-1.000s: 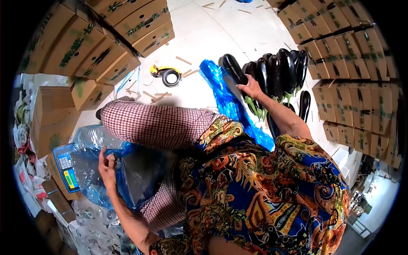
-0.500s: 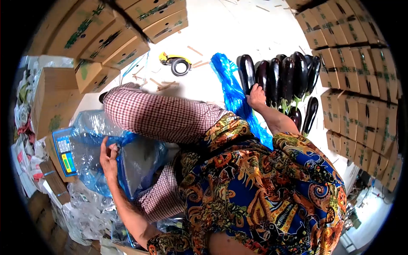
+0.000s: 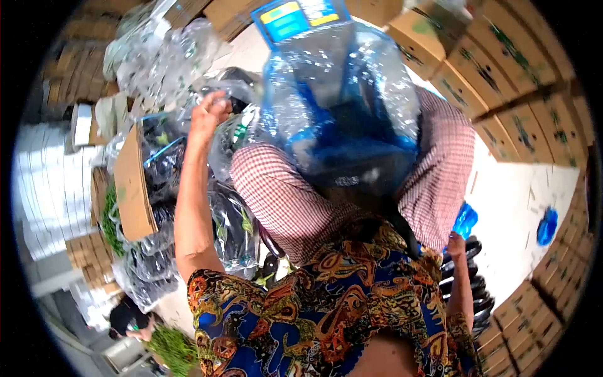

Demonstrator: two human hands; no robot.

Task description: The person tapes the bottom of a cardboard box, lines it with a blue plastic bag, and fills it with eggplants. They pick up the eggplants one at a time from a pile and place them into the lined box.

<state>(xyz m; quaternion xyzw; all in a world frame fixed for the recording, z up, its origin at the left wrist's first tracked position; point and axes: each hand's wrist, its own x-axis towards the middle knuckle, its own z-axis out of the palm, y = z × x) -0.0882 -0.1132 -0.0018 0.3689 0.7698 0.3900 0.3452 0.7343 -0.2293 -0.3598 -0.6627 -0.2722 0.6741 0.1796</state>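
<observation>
My left hand is over a pile on the left, its fingers curled. Clear plastic bags lie against its fingertips; what it grips, if anything, is hidden. My right hand is low beside my right knee, near crumpled blue plastic and a row of dark eggplants. Its fingers are too small and shadowed to read. Between my legs stands a container lined with a large blue plastic bag, its folds spread over the sides. Behind it is a blue panel with yellow labels.
Bagged eggplants and a cardboard box lie to my left. Cardboard boxes stand stacked at the upper right and lower right. Another person is at the lower left, beside green vegetables. Blue tape lies on the floor.
My view has swung to the left. My left hand has left the blue bag and reached to the clear plastic pile. My right hand stays near the blue plastic and eggplants.
</observation>
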